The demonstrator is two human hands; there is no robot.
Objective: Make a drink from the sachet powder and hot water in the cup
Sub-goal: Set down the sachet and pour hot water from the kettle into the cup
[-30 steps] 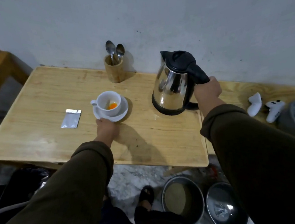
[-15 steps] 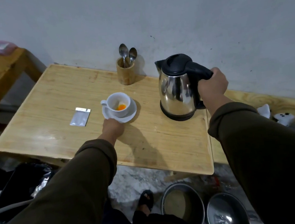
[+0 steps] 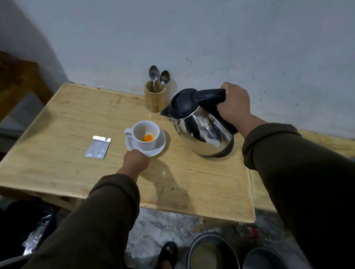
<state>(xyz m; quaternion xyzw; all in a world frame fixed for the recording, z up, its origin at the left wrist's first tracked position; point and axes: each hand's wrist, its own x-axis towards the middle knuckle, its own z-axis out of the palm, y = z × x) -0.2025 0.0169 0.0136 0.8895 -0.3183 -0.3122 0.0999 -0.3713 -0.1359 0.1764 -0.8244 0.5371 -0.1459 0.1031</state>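
Note:
A white cup [image 3: 139,134] with orange powder [image 3: 147,138] at its bottom stands on a white saucer [image 3: 162,143] in the middle of the wooden table [image 3: 68,160]. My left hand [image 3: 136,159] holds the saucer's near rim. My right hand [image 3: 233,102] grips the black handle of the steel kettle [image 3: 201,130], which is lifted and tilted left, spout toward the cup. No water is seen pouring. A silver sachet [image 3: 98,149] lies flat to the left of the cup.
A wooden holder [image 3: 155,100] with two spoons [image 3: 158,75] stands by the wall behind the kettle. A second wooden surface [image 3: 303,175] adjoins at the right. Two metal bowls [image 3: 212,259] sit on the floor below, beside my sandalled foot [image 3: 168,255].
My right hand has lifted the kettle off the table, moved it left toward the cup and tipped its spout down. My left hand stays on the saucer.

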